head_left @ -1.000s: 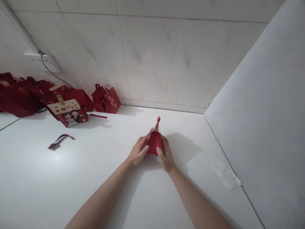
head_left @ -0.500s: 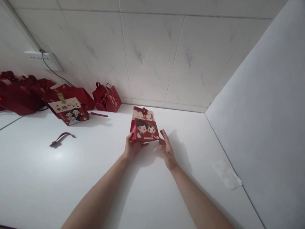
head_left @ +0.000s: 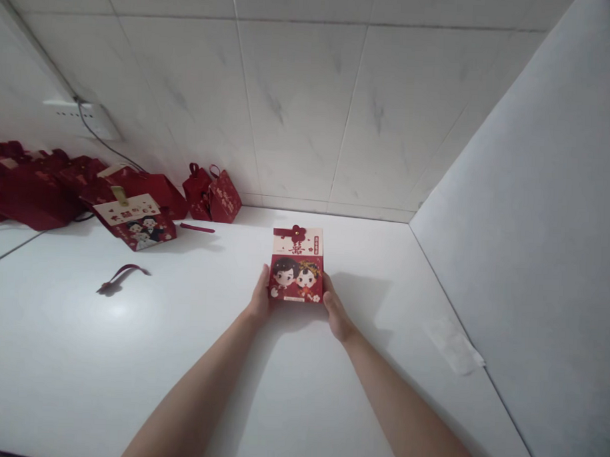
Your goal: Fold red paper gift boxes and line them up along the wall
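Note:
Between my hands is a red and cream gift box [head_left: 297, 275] with two cartoon figures on its front and a red flower clasp [head_left: 297, 233] near the top. My left hand [head_left: 261, 296] grips its left side, fingers mostly hidden behind it. On the opposite side my right hand [head_left: 336, 309] presses against the lower right edge, its fingertips also out of sight behind the box. The printed front faces me squarely.
Red gift boxes [head_left: 36, 191] crowd the left back; one printed box [head_left: 138, 223] stands before them, with two small ones [head_left: 221, 195] at the wall. Loose red straps [head_left: 126, 272] lie on the white table [head_left: 130, 369]. A white tissue [head_left: 453, 347] lies right.
The gift box has been turned from a tilted angle to face me, moving slightly right and nearer. My right hand has closed in on its right side.

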A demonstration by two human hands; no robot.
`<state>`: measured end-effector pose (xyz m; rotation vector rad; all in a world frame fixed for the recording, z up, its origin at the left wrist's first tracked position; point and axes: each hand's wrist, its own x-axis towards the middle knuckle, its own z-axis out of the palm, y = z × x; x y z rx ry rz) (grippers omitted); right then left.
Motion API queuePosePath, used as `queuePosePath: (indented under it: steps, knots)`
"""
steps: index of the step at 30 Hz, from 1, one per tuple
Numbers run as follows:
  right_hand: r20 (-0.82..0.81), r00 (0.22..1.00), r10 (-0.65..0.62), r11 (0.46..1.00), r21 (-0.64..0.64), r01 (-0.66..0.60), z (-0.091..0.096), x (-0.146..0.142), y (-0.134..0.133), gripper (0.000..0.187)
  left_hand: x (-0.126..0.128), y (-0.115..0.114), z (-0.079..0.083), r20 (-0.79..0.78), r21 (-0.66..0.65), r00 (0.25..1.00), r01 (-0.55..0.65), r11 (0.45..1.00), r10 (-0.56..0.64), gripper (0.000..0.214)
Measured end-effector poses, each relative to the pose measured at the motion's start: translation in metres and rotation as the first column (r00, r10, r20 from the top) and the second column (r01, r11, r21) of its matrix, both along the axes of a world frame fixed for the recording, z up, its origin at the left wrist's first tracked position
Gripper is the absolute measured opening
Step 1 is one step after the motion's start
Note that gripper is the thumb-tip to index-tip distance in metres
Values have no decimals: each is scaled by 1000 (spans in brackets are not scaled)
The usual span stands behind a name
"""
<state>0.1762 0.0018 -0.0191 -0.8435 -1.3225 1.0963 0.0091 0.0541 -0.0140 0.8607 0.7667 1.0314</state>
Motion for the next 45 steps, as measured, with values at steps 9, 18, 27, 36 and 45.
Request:
queuePosePath:
  steps: [9, 18, 27, 36, 45]
  knots:
    - [7, 998, -56, 989, -138, 56, -10, -1, 6, 44, 2, -1, 2, -52, 90, 999, -4, 996, 8, 56]
    - [8, 999, -31, 988, -154, 32, -9, 0, 4, 43, 1, -2, 6, -39, 83, 999, 6, 996, -2, 55]
    - [44, 998, -44, 998, -47, 46, 0, -4, 0, 48, -3, -6, 17, -328, 537, 833, -224, 813, 446, 71]
    - [114, 993, -29, 997, -62, 36, 1, -6, -1, 44, -10, -5, 18, -455, 634, 703, -175, 753, 546, 59]
    - [73, 997, -23, 995, -91, 30, -3, -7, -1, 44, -10, -5, 22, -416, 619, 742, -194, 761, 526, 54]
